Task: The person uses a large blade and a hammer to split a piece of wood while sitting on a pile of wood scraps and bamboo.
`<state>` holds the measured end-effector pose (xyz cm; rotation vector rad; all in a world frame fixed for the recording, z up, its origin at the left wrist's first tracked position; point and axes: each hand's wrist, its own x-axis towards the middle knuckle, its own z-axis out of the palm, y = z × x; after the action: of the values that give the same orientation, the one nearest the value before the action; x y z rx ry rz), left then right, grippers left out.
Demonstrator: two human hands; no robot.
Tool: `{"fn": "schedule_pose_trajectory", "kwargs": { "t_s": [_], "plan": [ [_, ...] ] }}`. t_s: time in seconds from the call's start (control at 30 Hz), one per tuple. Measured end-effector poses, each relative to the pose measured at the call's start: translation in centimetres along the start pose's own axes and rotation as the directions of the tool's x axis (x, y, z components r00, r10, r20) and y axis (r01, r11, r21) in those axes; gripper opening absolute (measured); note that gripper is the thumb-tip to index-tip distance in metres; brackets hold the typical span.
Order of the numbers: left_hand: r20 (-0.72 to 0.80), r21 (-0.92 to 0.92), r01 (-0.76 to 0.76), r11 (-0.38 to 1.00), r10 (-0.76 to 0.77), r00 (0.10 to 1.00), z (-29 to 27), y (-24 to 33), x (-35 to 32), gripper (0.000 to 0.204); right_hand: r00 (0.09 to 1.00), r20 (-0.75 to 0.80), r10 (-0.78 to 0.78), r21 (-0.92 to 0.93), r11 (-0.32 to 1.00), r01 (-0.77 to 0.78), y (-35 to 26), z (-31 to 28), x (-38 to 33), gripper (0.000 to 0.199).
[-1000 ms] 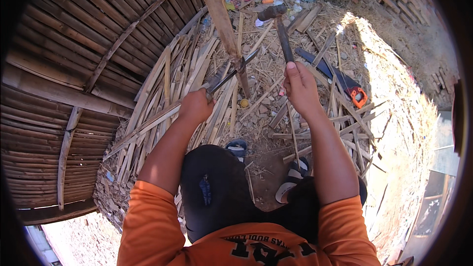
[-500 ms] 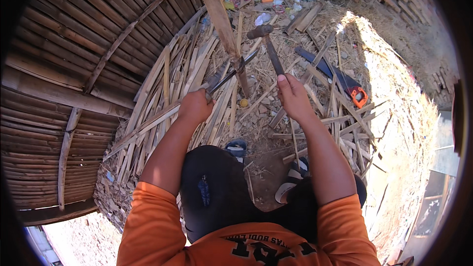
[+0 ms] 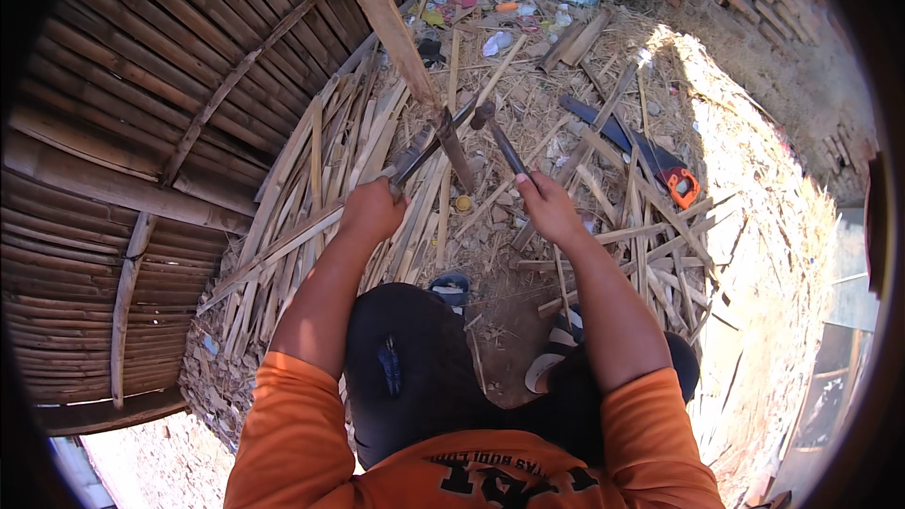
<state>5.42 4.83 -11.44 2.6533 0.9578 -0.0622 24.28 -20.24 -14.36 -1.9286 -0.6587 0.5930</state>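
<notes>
Got the left hand (image 3: 375, 209), just past 9 o'clock from mid-view, closed snugly round a long dark blade-like tool (image 3: 419, 160), with no gap showing. Got the right hand (image 3: 547, 210), nearly 3 o'clock, wrapped just as fully round a hammer (image 3: 506, 148), thumb along the handle, with the head up near 12:30, right by the tool's far end. Can't tell touching from just short.

Next out, see the wooden pole (image 3: 401, 52) slanting in from 11 and crossing the tool. Can't tell wedged from merely crossed, btw.

Could go wrong with an off-centre hit: might glance off that narrow tool, twist the left grip, maybe kick the pole loose. Might also slip on the loose wooden strips (image 3: 318, 146) at 10, or snag on the saw (image 3: 652, 153) at 2.
</notes>
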Motion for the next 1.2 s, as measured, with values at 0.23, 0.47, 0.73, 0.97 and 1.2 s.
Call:
{"fn": "schedule_pose_trajectory", "kwargs": {
  "t_s": [0.23,0.47,0.73,0.97,1.2],
  "plan": [
    [0.023,0.018,0.013,1.000,-0.014,1.000,0.8,-1.0,-0.5,0.046,1.000,0.015,-0.011,0.124,0.992,0.009,-6.0,-1.1,-0.1,0.049],
    [0.122,0.059,0.057,0.997,-0.064,0.991,-0.2,0.5,-0.4,0.045,0.999,-0.049,0.019,-0.088,0.996,-0.024,-3.5,0.4,0.4,0.052],
    [0.106,0.052,0.069,0.996,-0.075,0.992,0.2,0.2,-0.8,0.044,0.999,-0.043,0.006,0.073,0.997,-0.003,-7.1,-0.7,-0.1,0.050],
    [0.095,0.054,0.024,0.998,-0.029,0.995,-0.5,0.9,-0.7,0.048,0.996,-0.038,0.082,-0.194,0.977,-0.088,-3.2,0.9,0.0,0.050],
    [0.077,-0.067,0.108,0.992,-0.103,0.992,-0.5,-1.5,-1.4,0.060,0.988,-0.002,0.153,-0.073,0.986,-0.153,-3.4,0.1,0.1,0.051]
  ]
}}
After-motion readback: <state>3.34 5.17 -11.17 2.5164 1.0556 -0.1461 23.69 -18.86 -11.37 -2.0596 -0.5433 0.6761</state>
